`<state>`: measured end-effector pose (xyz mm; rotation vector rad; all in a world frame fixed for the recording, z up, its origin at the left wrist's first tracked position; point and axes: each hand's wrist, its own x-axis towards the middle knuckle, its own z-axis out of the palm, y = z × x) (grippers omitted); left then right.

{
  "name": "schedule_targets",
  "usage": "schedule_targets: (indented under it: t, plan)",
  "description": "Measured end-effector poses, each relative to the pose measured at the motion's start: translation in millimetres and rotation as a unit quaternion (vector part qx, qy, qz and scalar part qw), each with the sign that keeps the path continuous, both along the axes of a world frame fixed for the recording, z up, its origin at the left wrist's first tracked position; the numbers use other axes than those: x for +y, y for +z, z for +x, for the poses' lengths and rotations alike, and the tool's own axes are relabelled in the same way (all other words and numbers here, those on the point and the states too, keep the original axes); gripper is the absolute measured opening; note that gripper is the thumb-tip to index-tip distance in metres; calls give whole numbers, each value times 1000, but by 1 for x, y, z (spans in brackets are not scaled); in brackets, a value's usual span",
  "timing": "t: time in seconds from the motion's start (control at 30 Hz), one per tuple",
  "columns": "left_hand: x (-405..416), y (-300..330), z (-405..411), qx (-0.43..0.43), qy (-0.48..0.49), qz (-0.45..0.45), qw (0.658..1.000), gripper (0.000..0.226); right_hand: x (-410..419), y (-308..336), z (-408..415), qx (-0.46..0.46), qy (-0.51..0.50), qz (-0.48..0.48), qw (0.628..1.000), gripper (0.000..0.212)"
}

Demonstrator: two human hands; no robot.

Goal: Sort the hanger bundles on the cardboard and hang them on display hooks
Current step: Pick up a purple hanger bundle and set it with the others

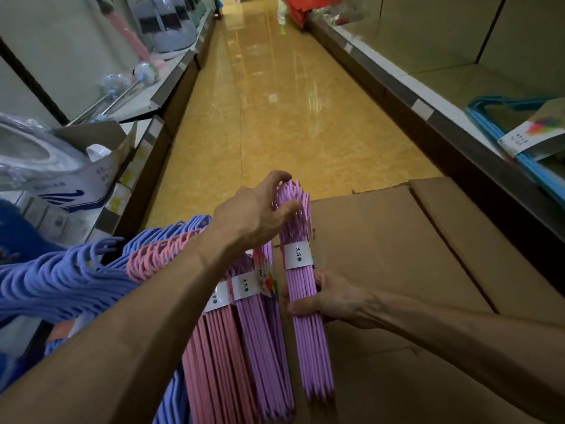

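Both hands are on one lilac bundle — it lies on the cardboard, at its left edge, hook ends pointing up the aisle. The left hand curls over those hook ends, fingers on top and thumb pressing the side, gripping them. The right hand pinches the straight bars just below the bundle's white label, thumb across the top, fingers tucked under.

Left of that bundle, partly under the left forearm, lies a second lilac bundle with its own white band, and just beyond it a pink bundle. They seem to hang off the cardboard's left edge, though the forearm hides where they rest. Further left of the cardboard, a pink hook cluster sits against a big heap of blue hangers.

The cardboard itself is a flattened brown box, flaps showing at its far corner. To its right runs a low shelf holding a sky-blue bundle with a colourful card. Ahead of the cardboard stretches the glossy yellow floor. Across the aisle to the cardboard's left — a shelf with wrapped brushes and a printed box.
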<state>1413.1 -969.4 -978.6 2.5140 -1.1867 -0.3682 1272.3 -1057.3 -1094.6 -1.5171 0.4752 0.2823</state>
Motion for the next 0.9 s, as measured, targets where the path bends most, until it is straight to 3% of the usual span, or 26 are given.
schedule_targets:
  t: [0.1,0.17,0.47,0.77,0.9]
  plan:
    - [11,-8,9,-104,3,60,993,57,2,-13,10,11,7,-33,999,20]
    - [18,-13,14,-128,-1,83,988,61,5,-19,14,14,14,-42,999,21]
    - [32,-36,30,-82,-23,80,993,63,23,-38,20,30,38,-56,997,20]
    - [41,-32,30,-112,-42,80,990,63,26,-38,16,21,80,-69,994,29]
    - [39,-29,28,-109,-35,109,987,64,25,-30,15,19,147,-119,982,28]
